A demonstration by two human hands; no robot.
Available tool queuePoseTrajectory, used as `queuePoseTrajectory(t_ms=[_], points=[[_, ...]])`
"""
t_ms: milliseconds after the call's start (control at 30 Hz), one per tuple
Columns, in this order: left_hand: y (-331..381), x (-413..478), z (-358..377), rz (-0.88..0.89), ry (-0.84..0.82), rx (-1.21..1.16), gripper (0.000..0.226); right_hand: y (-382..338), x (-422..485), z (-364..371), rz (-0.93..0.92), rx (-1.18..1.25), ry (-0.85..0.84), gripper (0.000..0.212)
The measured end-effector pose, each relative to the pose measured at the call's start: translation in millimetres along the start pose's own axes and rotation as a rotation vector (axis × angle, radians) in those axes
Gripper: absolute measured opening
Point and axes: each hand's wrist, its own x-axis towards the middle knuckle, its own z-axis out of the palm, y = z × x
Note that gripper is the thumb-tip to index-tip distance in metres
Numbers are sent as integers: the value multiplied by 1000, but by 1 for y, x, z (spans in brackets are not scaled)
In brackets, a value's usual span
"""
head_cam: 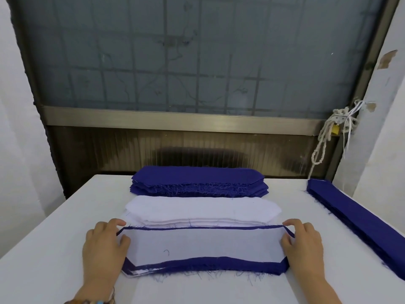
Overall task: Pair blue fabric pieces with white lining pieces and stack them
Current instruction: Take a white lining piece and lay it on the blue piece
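1. Head view: white table [54, 227], w/ 3 piles in a row at centre, running near to far.
2. Near pile [219, 266]: blue pcs w/ white between, frayed threads along its near edge. It lay between the two hands.
3. Top pair [203, 244] sat on that pile: white lining over a blue pc, w/ blue showing as a thin band at the far edge and a wider one at the near edge.
4. Left hand [105, 244] pinched the pair's left end, index at the far corner and thumb on the white.
5. Right hand [303, 244] pinched the right end the same way, fingers curled.
6. White pile [201, 210] lay just beyond, touching or nearly touching the pair's far edge.
7. Blue pile [197, 181] lay farthest, near the table's far edge, just behind the white pile.
8. Blue strips [359, 220] were stacked along the right edge, well apart from the piles.
9. Bracelet [96, 301] on the left wrist.
10. Far side: frosted pane [197, 51] in a metal frame, w/ rope [324, 137] hanging at its right.
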Motion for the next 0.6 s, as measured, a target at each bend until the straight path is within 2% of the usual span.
queuePoseTrajectory(t_ms=[133, 267, 433, 600], points=[[5, 2, 0, 15, 7, 40, 28, -10, 0, 0, -136, -80, 25, 21], [23, 11, 3, 190, -4, -27, 26, -32, 9, 8, -326, -65, -130, 21], [60, 32, 20, 421, -78, -164, 23, -77, 28, 30, -420, 73, -342, 17], [98, 51, 55, 456, -190, -153, 15, -121, 37, 62, -454, 184, -422, 16]])
